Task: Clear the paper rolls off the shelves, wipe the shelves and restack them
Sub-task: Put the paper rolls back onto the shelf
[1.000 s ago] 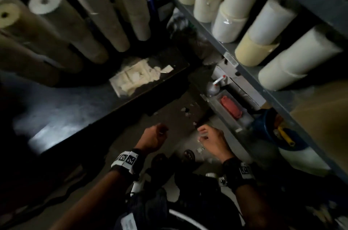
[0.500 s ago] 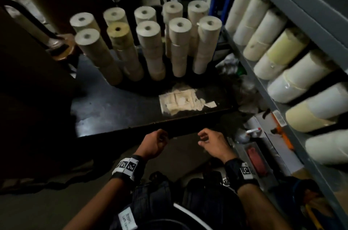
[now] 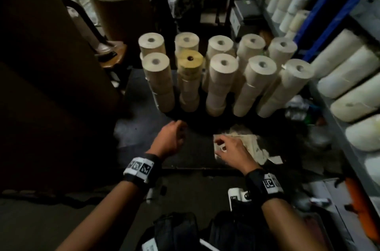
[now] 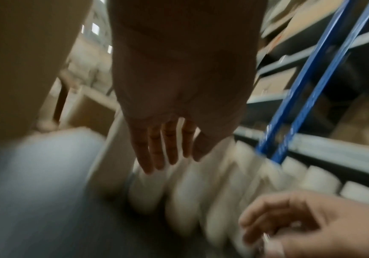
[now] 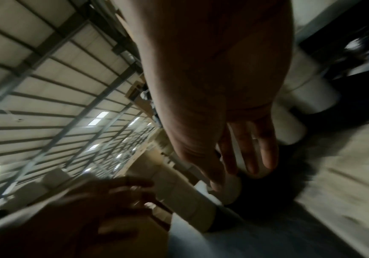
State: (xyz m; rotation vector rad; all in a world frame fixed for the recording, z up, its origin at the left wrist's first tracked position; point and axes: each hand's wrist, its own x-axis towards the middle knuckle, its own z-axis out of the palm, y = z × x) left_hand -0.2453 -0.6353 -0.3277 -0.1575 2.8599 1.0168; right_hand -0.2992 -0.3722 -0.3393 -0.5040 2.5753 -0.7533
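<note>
Nearest: left hand [image 3: 171,137], over the dark table top [image 3: 144,127], fingers loose and nearly straight in the left wrist view, holding nothing.

Beside it: right hand [image 3: 230,153], fingers spread and relaxed, hovering above a crumpled pale cloth or paper wad [image 3: 255,146] that lies at the table's near edge. Whether the fingertips touch the wad cannot be told. It holds nothing.

Beyond the hands: stacked paper rolls [image 3: 222,84], two rows of upright columns on the table, long axes vertical, cores facing up. One column is topped by a yellowish roll [image 3: 190,61]. The front row stands straight ahead of both hands and well apart from them; the left hand lies nearer the left columns, the right hand nearer the centre ones.

Right flank: shelf rack [image 3: 333,94] with blue uprights, carrying further shelf rolls [image 3: 349,82] laid on their sides, long axes pointing out toward the aisle. These lie to the right of the right hand, which is the nearer one to them.

Judgement: the wad is probably the wiping material, directly beneath the right hand; a downward close of that hand would take it.
</note>
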